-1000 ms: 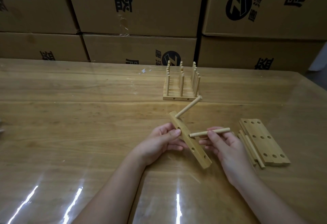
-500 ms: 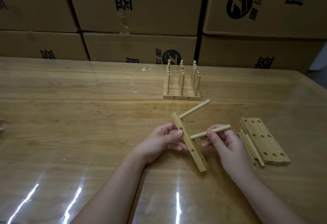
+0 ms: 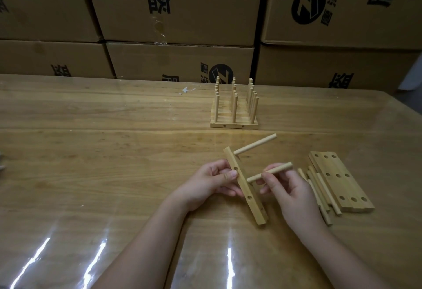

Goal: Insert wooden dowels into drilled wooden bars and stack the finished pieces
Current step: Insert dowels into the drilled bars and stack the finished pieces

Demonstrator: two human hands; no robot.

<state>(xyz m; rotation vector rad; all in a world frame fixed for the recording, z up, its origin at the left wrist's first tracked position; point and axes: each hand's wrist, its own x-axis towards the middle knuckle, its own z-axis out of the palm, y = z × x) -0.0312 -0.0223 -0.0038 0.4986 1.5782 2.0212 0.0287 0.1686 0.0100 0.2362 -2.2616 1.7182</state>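
- Glossy pale wooden tabletop (image 3: 91,174), glare streaks along the bottom of the frame.
- At centre, left hand (image 3: 205,183) gripping a long pale drilled wooden bar (image 3: 245,188), tilted; one round wooden dowel (image 3: 254,144) already seated near its far end, two larger holes showing bare.
- Just right, right hand (image 3: 294,195) pinching a second pale dowel (image 3: 280,167), tip just beside the bar near the middle hole, not yet in.
- At right, loose dowels (image 3: 328,194) against flat drilled bars (image 3: 342,186) laid side by side: stock left to assemble, seemingly.
- Upper centre, finished pieces (image 3: 234,108) with upright dowels, ranked together.
- Behind, brown cardboard boxes (image 3: 182,3), black print.
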